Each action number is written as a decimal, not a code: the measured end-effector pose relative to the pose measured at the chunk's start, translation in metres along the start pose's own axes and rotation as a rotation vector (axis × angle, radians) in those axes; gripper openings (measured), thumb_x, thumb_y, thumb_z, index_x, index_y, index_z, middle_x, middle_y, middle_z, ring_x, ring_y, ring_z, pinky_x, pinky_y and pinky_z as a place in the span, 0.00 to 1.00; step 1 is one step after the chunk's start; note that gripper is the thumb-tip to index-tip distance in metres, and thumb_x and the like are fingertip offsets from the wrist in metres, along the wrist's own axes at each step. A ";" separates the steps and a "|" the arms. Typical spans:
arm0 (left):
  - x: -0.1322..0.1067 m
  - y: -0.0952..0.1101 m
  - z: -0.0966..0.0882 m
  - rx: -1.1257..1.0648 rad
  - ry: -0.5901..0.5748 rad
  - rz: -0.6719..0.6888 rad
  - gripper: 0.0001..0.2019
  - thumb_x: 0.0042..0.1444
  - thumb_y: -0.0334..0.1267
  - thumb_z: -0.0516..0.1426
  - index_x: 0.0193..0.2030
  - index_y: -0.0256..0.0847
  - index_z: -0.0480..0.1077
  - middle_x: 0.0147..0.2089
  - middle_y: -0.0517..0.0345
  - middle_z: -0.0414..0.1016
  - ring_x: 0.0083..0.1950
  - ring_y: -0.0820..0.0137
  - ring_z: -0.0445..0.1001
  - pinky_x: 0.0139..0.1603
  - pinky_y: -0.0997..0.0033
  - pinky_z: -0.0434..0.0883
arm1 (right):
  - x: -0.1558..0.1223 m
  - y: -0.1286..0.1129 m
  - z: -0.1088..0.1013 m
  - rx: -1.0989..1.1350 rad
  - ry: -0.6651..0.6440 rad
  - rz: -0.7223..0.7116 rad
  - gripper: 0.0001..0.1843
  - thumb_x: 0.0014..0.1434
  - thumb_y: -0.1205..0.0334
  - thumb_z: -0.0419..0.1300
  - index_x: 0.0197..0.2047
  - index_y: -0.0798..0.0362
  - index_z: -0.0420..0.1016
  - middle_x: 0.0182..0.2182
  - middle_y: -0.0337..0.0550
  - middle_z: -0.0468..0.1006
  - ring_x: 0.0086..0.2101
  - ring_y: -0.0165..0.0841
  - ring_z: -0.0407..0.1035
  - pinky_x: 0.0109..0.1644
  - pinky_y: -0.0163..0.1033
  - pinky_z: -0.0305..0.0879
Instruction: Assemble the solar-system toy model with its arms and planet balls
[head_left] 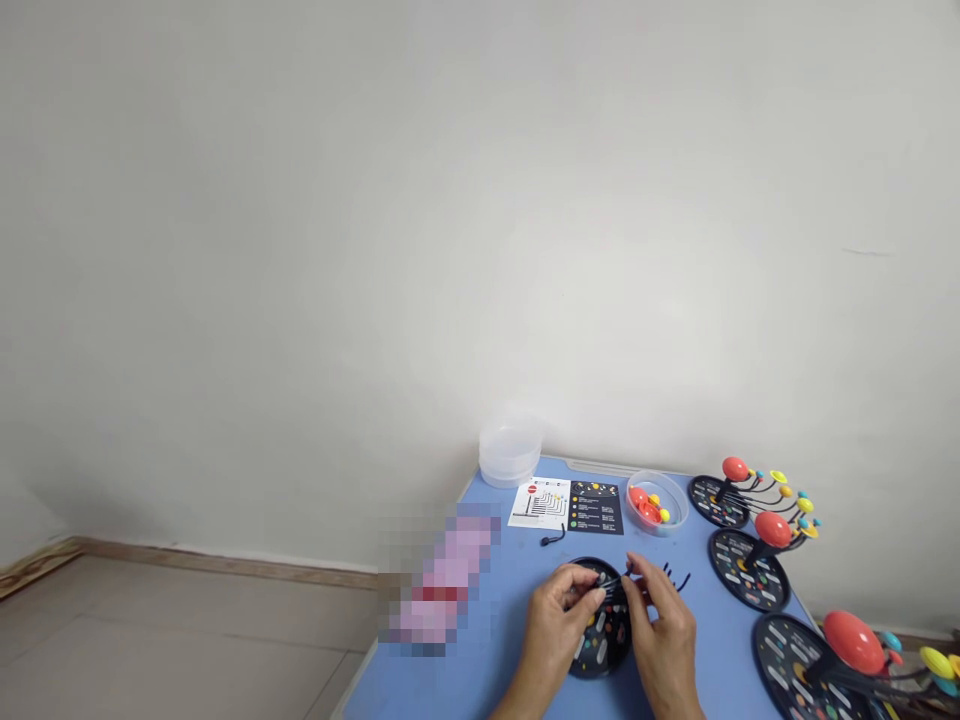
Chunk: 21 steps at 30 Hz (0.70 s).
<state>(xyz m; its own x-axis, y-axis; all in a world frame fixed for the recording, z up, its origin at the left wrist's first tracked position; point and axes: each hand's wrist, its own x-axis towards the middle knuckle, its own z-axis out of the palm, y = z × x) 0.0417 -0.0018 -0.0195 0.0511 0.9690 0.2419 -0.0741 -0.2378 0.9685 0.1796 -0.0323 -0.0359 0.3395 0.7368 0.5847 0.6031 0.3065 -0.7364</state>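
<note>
A round black base (600, 650) printed with small coloured shapes lies on the blue table, partly hidden by my hands. Over its far part my left hand (555, 615) pinches the ends of thin black rods between thumb and fingers. My right hand (664, 625) closes its thumb and fingertips on the same bundle of black rods, whose bent ends (681, 580) stick out to the right. How the rods join each other is too small to make out. A single curved black piece (553, 537) lies apart on the table, beyond the base.
At the back stand stacked clear tubs (510, 455), a printed instruction sheet (596, 507), and a clear bowl (679, 510) with red and yellow balls. Several assembled solar system models (750, 570) line the right edge. A pixelated pink item (457, 565) is at the left edge.
</note>
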 end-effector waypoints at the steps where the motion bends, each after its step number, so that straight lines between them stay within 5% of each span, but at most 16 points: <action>1: 0.000 0.000 0.000 -0.021 -0.013 -0.029 0.03 0.44 0.33 0.61 0.27 0.38 0.77 0.29 0.54 0.77 0.31 0.65 0.76 0.31 0.72 0.74 | 0.000 0.000 0.000 0.005 -0.005 0.007 0.16 0.60 0.55 0.57 0.47 0.53 0.78 0.42 0.50 0.81 0.38 0.39 0.77 0.43 0.41 0.73; 21: -0.002 0.002 0.000 0.038 -0.050 -0.012 0.05 0.47 0.36 0.60 0.30 0.38 0.76 0.32 0.54 0.76 0.34 0.66 0.76 0.34 0.73 0.74 | 0.010 -0.005 0.000 0.086 0.015 0.141 0.14 0.56 0.53 0.59 0.37 0.53 0.79 0.34 0.47 0.83 0.33 0.39 0.77 0.39 0.40 0.73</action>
<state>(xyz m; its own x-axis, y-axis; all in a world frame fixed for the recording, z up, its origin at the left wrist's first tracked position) 0.0414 -0.0045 -0.0184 0.1010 0.9674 0.2324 -0.0355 -0.2300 0.9726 0.1803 -0.0270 -0.0267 0.4275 0.7672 0.4782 0.4846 0.2521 -0.8376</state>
